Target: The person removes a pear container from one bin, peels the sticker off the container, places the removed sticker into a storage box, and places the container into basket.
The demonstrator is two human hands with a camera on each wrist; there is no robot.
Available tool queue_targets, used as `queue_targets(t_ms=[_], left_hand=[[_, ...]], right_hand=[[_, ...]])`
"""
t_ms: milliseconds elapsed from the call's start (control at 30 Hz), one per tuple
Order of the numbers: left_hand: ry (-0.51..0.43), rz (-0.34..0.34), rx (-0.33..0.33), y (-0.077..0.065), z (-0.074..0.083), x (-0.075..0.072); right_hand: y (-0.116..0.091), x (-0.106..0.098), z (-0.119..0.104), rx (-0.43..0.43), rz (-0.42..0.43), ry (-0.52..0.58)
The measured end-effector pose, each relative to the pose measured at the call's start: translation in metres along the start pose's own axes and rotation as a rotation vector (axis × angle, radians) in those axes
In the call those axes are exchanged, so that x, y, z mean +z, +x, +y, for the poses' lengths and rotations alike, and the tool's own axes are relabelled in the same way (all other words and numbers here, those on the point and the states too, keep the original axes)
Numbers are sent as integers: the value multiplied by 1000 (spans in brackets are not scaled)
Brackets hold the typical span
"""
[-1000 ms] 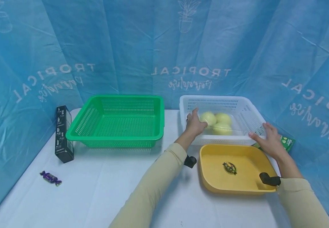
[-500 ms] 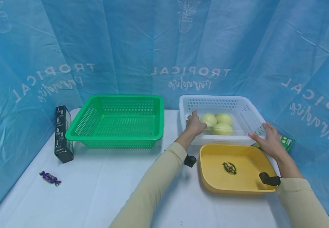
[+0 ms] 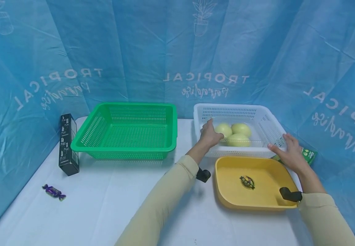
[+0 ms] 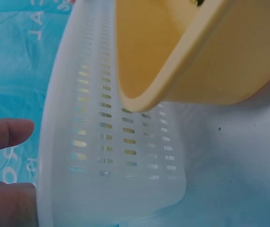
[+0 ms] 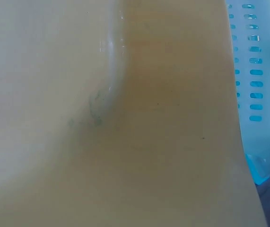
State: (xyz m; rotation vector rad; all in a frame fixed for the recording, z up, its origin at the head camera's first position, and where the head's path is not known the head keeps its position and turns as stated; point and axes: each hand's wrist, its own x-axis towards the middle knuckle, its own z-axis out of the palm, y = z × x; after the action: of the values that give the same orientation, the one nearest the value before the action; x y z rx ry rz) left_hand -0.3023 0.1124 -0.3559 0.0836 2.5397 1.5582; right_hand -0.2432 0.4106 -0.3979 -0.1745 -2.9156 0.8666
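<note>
In the head view, a white slotted basket (image 3: 200,148) stands at the right, with three round, pale yellow-green fruits (image 3: 241,129) inside. Faint edges of a clear plastic box (image 3: 259,141) show around them. My left hand (image 3: 209,135) reaches inside the basket and seems to hold the clear box's left edge, thumb beside the fruits. The right hand (image 3: 291,152) grips the basket's front right corner, its thumb on the rim. The left wrist view has the left thumb (image 4: 12,134) above the basket wall (image 4: 92,189). The right wrist view shows no fingers.
A yellow basin (image 3: 257,201) bearing a logo sticker sits in front of the white basket. To the left stand a green basket (image 3: 123,149) and a black box (image 3: 68,147). A purple wrapped candy (image 3: 53,192) lies front left. Beside the right hand is a green packet (image 3: 309,155).
The fruits shift slightly, first right and then back left. The clear box's rear edge sits a little nearer me. Both hands stay nearly in place.
</note>
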Motion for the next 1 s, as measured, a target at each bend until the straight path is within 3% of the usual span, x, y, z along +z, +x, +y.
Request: queue_targets(t_ms=[1000], left_hand=[[-226, -130, 92, -47, -13, -34]], right_hand=[[1, -2, 4, -1, -13, -37]])
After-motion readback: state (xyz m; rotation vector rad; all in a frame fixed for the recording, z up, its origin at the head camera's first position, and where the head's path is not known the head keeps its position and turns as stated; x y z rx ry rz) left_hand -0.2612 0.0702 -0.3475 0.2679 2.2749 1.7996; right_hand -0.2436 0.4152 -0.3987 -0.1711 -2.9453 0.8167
